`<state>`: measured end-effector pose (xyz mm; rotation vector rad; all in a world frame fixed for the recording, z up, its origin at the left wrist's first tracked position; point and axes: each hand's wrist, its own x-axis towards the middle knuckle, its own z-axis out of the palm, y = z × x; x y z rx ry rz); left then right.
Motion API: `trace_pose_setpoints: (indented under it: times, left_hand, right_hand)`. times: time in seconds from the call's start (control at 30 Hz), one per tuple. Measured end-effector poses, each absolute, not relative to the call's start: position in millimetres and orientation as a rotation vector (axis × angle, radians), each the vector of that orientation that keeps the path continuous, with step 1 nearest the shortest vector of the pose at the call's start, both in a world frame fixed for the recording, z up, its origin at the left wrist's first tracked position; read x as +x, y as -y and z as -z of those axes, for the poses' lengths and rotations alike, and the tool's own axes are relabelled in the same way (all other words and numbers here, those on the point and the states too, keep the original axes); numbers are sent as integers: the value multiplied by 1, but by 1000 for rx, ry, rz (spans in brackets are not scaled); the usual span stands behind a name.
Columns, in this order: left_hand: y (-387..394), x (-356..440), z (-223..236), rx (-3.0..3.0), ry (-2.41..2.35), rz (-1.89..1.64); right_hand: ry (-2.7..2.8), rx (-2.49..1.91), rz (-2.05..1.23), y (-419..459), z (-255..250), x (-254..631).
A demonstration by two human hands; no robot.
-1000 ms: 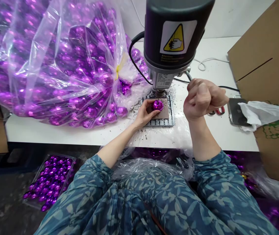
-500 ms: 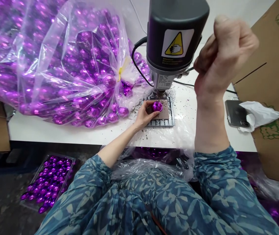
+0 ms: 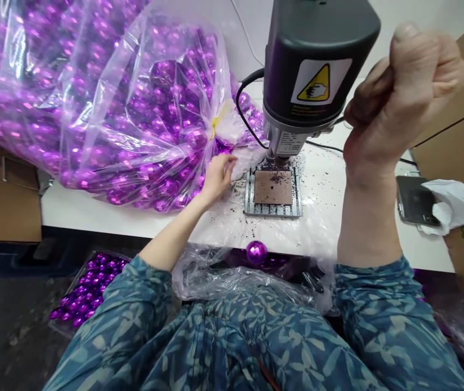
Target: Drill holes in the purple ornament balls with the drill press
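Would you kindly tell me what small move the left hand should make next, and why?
Probably pick up a purple ball beside the tied neck of the bag: the left hand is near, seemingly empty, and the board under the drill bears no ball.

A drill press (image 3: 321,38) is standing on a counter (image 3: 81,213), a block (image 3: 264,194) lying on its base plate (image 3: 297,198). Left of the press, a bag (image 3: 109,95) is resting; right of it, a phone (image 3: 414,203), a tissue (image 3: 457,206) and a carton (image 3: 451,149) are following; before it, a ball (image 3: 256,252) is showing at the counter's near edge.
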<state>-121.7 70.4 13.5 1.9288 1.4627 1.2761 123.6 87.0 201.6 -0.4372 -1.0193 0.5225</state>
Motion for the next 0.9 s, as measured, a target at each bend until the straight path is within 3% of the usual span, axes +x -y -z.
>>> trace_pose_setpoints:
  times: [0.13,0.27,0.37,0.5,0.6,0.9]
  left_hand:
    - [-144,-130,-16,1797,-1891,-1045]
    - [-165,-122,-18,1678,-2040,-794]
    - [-158,-123,-14,1697,-1940,-887]
    - [-133,-133,-15,1544,-1509,-1386]
    - [-105,-133,-23,1337,-1266,-1547]
    - [-62,-81,3,1301,-1008,-1229]
  right_hand:
    - [1025,-415,-513,-89,-199,125]
    - [1027,-399,-504,-90,-198,125]
    - [1023,-390,-482,-90,-197,124]
    - [1073,-412,-439,-91,-195,125]
    - [1083,-418,-424,-93,-193,126]
    - [1005,-326,-497,-92,-194,122]
